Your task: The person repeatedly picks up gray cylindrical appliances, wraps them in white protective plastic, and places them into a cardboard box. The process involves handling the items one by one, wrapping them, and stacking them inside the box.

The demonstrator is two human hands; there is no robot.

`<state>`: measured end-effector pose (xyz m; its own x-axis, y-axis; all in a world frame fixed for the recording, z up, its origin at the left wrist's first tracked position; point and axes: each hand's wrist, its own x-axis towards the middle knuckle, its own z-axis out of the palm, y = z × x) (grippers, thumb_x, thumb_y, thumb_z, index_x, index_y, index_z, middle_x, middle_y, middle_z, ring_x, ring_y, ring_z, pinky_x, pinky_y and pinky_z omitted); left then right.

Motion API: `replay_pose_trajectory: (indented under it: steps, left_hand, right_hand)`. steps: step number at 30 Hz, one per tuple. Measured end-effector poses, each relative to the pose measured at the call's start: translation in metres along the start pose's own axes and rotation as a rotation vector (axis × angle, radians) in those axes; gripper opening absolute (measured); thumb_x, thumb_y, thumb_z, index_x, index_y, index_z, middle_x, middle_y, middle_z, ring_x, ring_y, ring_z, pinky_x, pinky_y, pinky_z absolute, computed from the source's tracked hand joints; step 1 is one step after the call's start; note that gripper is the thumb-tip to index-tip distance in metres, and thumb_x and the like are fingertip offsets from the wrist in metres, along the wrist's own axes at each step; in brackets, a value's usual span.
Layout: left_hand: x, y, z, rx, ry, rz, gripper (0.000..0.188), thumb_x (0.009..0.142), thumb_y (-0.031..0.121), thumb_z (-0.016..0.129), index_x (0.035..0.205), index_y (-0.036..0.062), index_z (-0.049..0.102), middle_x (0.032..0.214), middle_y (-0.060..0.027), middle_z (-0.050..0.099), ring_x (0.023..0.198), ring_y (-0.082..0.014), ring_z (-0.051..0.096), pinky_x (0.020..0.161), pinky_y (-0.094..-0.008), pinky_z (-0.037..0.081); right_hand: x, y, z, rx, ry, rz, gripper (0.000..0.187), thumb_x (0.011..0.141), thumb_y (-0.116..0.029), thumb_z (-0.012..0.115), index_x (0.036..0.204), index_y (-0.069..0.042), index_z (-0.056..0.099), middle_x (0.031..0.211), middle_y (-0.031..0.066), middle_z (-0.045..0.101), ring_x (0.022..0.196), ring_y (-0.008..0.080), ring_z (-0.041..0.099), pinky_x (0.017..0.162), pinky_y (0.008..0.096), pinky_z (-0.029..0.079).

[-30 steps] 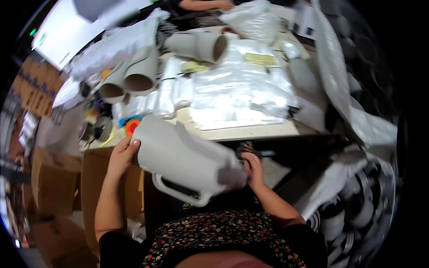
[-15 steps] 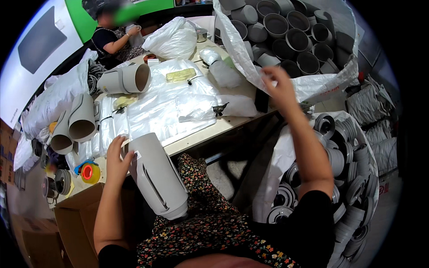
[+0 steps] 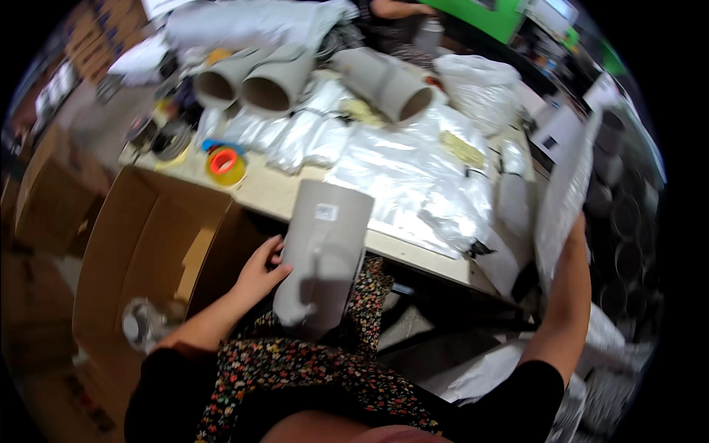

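A grey cylindrical plastic shell (image 3: 325, 244) with a small white label leans upright on my lap, over the floral apron (image 3: 295, 376). At its left side is my left hand (image 3: 262, 272), its fingers apart and its thumb at the shell's wall. My right arm stretches out to the right into a white woven sack (image 3: 561, 199) holding dark grey cup-shaped parts (image 3: 626, 258). The sack's edge and those parts hide most of my right hand (image 3: 579, 225), so its fingers cannot be made out.
On the table lie clear plastic bags (image 3: 406, 192), several similar grey shells (image 3: 277, 81), a yellow tape roll (image 3: 225, 166) and a knotted white bag (image 3: 480, 88). An open cardboard box (image 3: 148, 244) stands at left. Another person's arm (image 3: 399, 9) shows at the far side.
The view has swung right. My right hand has gone from above the sack's edge down into the sack. The shell now stands more upright, with my left hand lower on its side.
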<state>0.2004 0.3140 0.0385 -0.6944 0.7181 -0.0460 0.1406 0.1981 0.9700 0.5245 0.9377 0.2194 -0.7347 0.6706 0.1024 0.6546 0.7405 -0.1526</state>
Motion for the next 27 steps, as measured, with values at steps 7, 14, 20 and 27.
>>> replay_pose_trajectory:
  steps: [7, 14, 20, 27]
  left_hand:
    - [0.007, -0.002, -0.009, 0.301, 0.061, 0.044, 0.061, 0.079, 0.023, 0.068, 0.13, 0.0008, 0.041, 0.122, -0.0128, 0.049, 0.105, -0.0206, 0.048, 0.09, -0.0325, 0.041]
    - [0.048, -0.028, -0.01, -0.317, -0.244, -0.44, 0.055, 0.088, 0.041, 0.056, 0.13, 0.0098, 0.042, 0.122, -0.0055, 0.052, 0.11, -0.0169, 0.048, 0.086, -0.0338, 0.043]
    - [0.04, -0.044, -0.001, -0.511, -0.305, -0.421, 0.051, 0.091, 0.041, 0.052, 0.129, 0.0066, 0.045, 0.116, -0.0031, 0.054, 0.106, -0.0125, 0.049, 0.087, -0.0277, 0.04]
    - [0.013, 0.021, 0.007, -0.254, 0.024, 0.025, 0.054, 0.086, 0.019, 0.062, 0.13, -0.0019, 0.038, 0.118, -0.0128, 0.054, 0.106, -0.0179, 0.05, 0.089, -0.0278, 0.041]
  right_hand:
    - [-0.049, 0.077, -0.02, 0.003, -0.055, -0.034, 0.04, 0.083, -0.026, 0.059, 0.109, 0.004, 0.059, 0.099, 0.0172, 0.065, 0.092, 0.0235, 0.06, 0.081, 0.038, 0.046]
    - [-0.125, 0.038, -0.098, 0.598, 0.205, 0.75, 0.053, 0.084, -0.044, 0.061, 0.116, -0.002, 0.056, 0.092, 0.0103, 0.063, 0.075, 0.0172, 0.06, 0.067, 0.0276, 0.048]
    - [-0.236, -0.092, -0.098, 1.088, 0.638, 0.242, 0.032, 0.092, -0.035, 0.051, 0.092, -0.003, 0.058, 0.078, 0.0058, 0.059, 0.063, 0.0131, 0.054, 0.065, 0.025, 0.044]
    - [-0.332, -0.244, 0.067, 0.807, 0.325, 0.448, 0.015, 0.09, -0.015, 0.057, 0.087, -0.001, 0.054, 0.073, 0.0035, 0.055, 0.069, 0.0118, 0.053, 0.066, 0.0249, 0.044]
